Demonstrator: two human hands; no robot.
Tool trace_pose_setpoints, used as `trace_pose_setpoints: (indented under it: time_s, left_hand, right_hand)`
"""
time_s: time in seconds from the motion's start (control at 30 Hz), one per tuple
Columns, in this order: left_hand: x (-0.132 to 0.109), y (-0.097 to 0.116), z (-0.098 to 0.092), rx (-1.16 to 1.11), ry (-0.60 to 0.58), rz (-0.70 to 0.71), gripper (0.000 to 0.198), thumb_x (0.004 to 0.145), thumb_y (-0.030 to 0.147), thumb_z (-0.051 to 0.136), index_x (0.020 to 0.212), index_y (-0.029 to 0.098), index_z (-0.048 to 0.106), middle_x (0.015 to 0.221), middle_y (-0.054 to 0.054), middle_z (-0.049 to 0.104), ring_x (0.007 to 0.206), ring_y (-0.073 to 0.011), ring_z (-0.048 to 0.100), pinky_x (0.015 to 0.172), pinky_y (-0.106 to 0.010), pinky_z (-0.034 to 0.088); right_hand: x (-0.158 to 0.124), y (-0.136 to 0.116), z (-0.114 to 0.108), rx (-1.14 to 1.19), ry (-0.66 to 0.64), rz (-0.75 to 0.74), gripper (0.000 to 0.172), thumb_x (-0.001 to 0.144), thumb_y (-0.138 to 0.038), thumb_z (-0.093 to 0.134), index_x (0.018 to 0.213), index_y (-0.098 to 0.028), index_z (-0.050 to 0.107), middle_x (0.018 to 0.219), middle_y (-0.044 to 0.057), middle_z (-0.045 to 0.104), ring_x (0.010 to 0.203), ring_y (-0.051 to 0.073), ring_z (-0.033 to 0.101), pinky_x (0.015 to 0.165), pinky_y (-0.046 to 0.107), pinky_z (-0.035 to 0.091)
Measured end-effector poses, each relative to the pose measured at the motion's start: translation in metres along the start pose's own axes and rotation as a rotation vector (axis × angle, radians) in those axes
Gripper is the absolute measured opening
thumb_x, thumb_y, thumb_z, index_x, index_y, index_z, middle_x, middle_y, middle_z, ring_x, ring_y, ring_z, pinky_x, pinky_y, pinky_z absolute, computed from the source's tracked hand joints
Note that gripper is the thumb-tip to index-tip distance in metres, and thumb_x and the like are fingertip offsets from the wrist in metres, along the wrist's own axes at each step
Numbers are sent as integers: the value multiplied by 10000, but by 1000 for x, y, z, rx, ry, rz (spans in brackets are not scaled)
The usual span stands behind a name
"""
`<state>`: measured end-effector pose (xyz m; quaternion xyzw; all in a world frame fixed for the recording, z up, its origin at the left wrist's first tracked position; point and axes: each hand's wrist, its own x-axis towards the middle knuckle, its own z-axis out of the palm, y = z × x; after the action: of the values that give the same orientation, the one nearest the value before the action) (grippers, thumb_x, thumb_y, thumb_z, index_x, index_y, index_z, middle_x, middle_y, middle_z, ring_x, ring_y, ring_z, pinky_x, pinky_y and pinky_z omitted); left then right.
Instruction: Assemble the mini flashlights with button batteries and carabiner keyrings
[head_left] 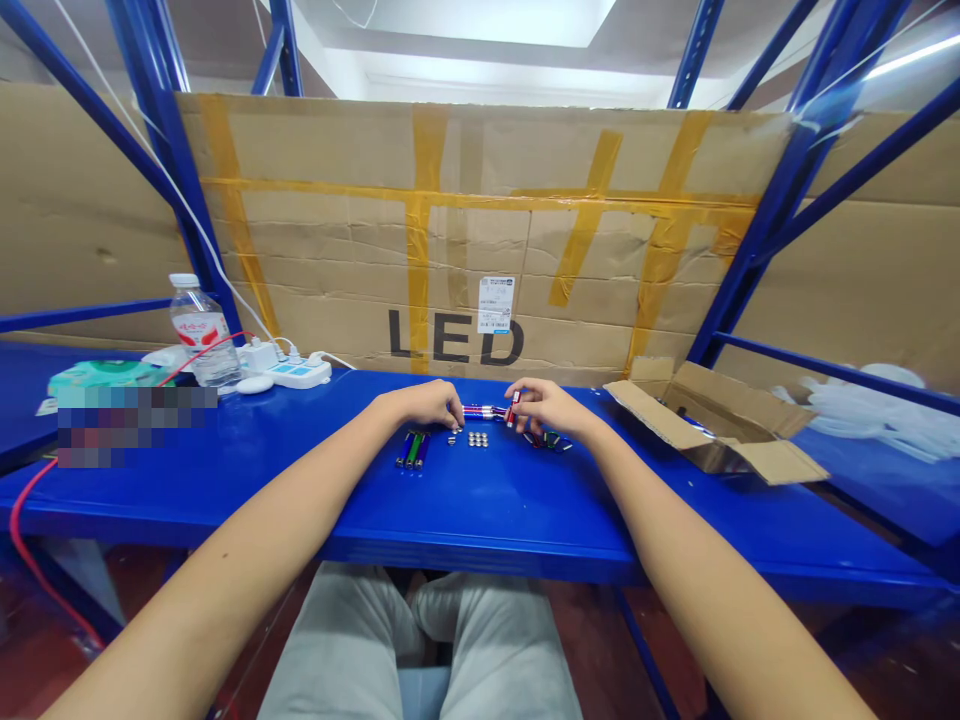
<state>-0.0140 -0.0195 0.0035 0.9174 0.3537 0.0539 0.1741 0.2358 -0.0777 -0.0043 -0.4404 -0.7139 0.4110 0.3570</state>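
Both my hands rest at the far middle of a blue metal shelf [480, 500]. My left hand [433, 402] has its fingers curled around one end of a small, thin, pen-like stick [485, 411]. My right hand [541, 403] pinches the stick's other, red end. Below the left hand lie a few similar thin sticks [412, 450], blue and green. Between the hands sits a cluster of small silver button cells [478, 439]. More small coloured pieces [547, 441] lie under the right hand.
An open cardboard box [716, 425] lies at the right. A water bottle [199, 330], a white power strip [292, 372] and a green tissue pack [105, 378] stand at the left. A taped cardboard sheet marked LED [450, 240] walls the back.
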Motion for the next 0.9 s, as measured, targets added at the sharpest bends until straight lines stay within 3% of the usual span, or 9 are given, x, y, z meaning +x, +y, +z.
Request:
trace_pose_setpoints:
  time_s: [0.23, 0.7, 0.77, 0.9]
  left_hand:
    - [-1, 3, 0, 20, -29, -98, 126, 661, 211, 668, 759, 157, 726, 688, 2, 680, 642, -120, 568, 588, -210, 369]
    - [-6, -1, -3, -24, -61, -169, 136, 633, 243, 683, 730, 151, 710, 635, 14, 633, 591, -107, 513, 552, -221, 350]
    - [-6, 0, -3, 9, 20, -142, 115, 667, 233, 668, 740, 155, 710, 680, -2, 665, 633, -123, 553, 580, -227, 372]
    - [-4, 12, -1, 13, 339, 23, 156, 793, 217, 588, 862, 163, 718, 840, -35, 718, 775, -151, 618, 704, -244, 426]
  right_hand:
    - [-2, -3, 1, -7, 0, 0, 249, 719, -172, 656, 923, -176, 514, 726, 54, 698, 601, 162, 658, 408, 201, 445]
    - [4, 15, 2, -220, 17, -24, 193, 755, -247, 666, 902, -177, 563, 660, 19, 661, 494, 114, 563, 396, 192, 415]
    - [5, 17, 4, -223, -7, -32, 183, 749, -240, 659, 906, -177, 587, 674, 21, 665, 499, 115, 560, 399, 196, 415]
    - [5, 15, 10, -206, -34, -46, 199, 712, -194, 650, 910, -179, 634, 691, 18, 672, 501, 110, 547, 408, 200, 411]
